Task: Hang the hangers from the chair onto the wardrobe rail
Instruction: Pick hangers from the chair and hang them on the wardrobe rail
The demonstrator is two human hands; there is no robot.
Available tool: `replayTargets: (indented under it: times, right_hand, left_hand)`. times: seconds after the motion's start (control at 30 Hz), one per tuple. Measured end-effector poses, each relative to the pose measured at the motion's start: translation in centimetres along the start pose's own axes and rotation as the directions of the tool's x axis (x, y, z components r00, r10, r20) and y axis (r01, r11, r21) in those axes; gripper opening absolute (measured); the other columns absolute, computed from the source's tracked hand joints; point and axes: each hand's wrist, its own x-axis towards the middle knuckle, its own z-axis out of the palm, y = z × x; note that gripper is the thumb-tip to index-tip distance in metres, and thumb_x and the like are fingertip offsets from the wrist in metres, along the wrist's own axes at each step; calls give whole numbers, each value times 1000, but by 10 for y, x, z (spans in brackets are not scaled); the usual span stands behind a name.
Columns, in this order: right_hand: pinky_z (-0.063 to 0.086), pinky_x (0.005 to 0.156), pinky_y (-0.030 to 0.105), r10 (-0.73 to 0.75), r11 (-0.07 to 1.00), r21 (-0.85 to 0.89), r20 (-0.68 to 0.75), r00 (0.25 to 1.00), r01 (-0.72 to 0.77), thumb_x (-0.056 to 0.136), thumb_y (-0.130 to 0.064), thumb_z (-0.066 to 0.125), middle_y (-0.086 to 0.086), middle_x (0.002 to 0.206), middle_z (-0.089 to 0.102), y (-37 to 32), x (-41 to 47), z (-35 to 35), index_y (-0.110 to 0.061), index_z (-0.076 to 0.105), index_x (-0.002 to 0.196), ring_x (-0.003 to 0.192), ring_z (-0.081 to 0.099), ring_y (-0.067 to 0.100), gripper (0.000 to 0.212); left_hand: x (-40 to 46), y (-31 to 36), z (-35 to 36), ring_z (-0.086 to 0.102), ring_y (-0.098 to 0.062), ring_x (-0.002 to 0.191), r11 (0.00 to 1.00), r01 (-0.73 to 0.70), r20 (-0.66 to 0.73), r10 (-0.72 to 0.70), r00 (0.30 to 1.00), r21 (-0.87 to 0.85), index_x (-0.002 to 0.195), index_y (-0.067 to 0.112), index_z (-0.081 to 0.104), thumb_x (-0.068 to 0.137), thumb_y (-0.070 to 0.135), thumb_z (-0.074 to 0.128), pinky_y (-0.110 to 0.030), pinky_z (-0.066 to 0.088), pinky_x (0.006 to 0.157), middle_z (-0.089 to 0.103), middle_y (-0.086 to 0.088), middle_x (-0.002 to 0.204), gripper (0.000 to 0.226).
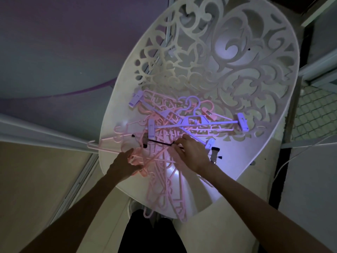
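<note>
Head view is showing both hands, left hand [127, 164] and right hand [191, 154], closing on tangled pink hangers [164, 179] still heaped on the chair [237, 70] (rail unseen, hanging apparently all ahead).

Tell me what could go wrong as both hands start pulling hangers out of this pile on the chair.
The pink hangers are interlocked, so lifting those under the left hand may drag others off the chair seat; some already overhang its front edge. The black clip hanger at the right hand lies across the pile and may snag. The purple clip hangers lie on top and could slide. Low light makes hooks hard to see.
</note>
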Motion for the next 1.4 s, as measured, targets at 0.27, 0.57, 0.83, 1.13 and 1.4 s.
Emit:
replayTargets:
  times: [0.27, 0.57, 0.83, 1.13, 1.4]
  right_hand:
    - [31, 59, 28, -79, 994, -88, -99, 992, 70, 90, -43, 54, 2, 102, 61, 2, 8, -29, -22, 71, 102, 89, 62, 27, 30]
    - [37, 60, 26, -72, 980, 179, -77, 994, 85, 83, -34, 68, -1, 75, 71, 2, 21, -54, -21, 76, 83, 62, 53, 7, 15]
    - [33, 53, 25, -117, 984, 128, -86, 989, 128, 78, -42, 71, -16, 62, 55, -5, 7, -77, -33, 75, 85, 53, 45, -3, 12]
    - [40, 48, 25, -495, 868, -165, -230, 838, 467, 88, -57, 42, -7, 59, 56, 12, -20, -84, -32, 73, 85, 58, 54, 12, 40]
    - [35, 91, 36, -445, 892, -275, -395, 804, 358, 90, -30, 53, 7, 111, 62, 21, -12, -67, -20, 62, 114, 105, 50, 24, 28]
  left_hand:
    - [7, -6, -13, 53, -28, 120, 999, 4, -45, -2, 999, 39, 140, 26, 40, 76, 31, 73, -33, 43, 94, 50, -11, 136, 72]
    - [24, -16, -24, 53, -23, 121, 977, -207, -80, 211, 974, 56, 136, 18, 47, 68, 34, 77, -39, 43, 101, 55, -1, 130, 76]
    - [14, -6, -24, 59, -23, 111, 958, -114, -257, 45, 965, -262, 131, 3, 49, 80, 8, 69, -35, 46, 96, 62, -7, 119, 55]
    - [-38, 102, -89, 60, 5, 100, 912, -411, 164, 406, 899, -6, 128, 23, 55, 93, 31, 54, -11, 43, 85, 55, -3, 132, 36]
    - [-35, 85, -58, 66, -18, 93, 833, -431, 76, 433, 898, 348, 109, 31, 65, 94, 38, 38, -27, 49, 77, 68, 2, 109, 32]
